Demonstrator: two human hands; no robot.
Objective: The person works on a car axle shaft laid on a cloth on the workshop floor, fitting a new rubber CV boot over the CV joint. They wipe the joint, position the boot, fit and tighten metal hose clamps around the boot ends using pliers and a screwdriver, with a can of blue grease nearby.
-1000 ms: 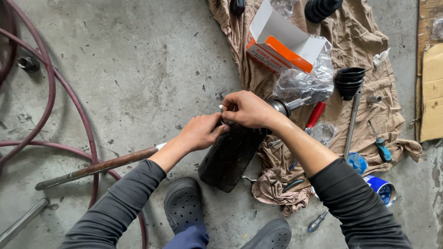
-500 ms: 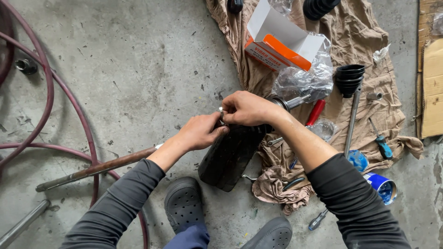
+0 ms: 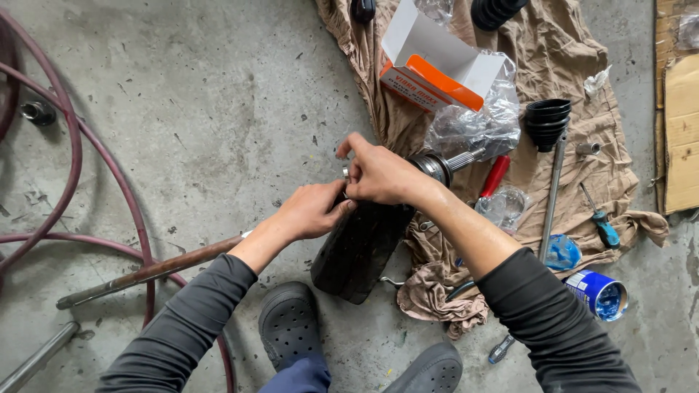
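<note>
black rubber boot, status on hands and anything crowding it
Left hand and right hand pinching a small metal ring atop black rubber boot. Splined shaft behind. Nothing blocking.

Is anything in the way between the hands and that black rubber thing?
No. The left hand and right hand already rest on the top end of the black rubber boot; nothing lies between.

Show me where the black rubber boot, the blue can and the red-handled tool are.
black rubber boot (image 3: 547, 122), head view, on its ribbed side.
blue can (image 3: 601, 295), head view, on its open end.
red-handled tool (image 3: 495, 175), head view, on the red handle.
</note>
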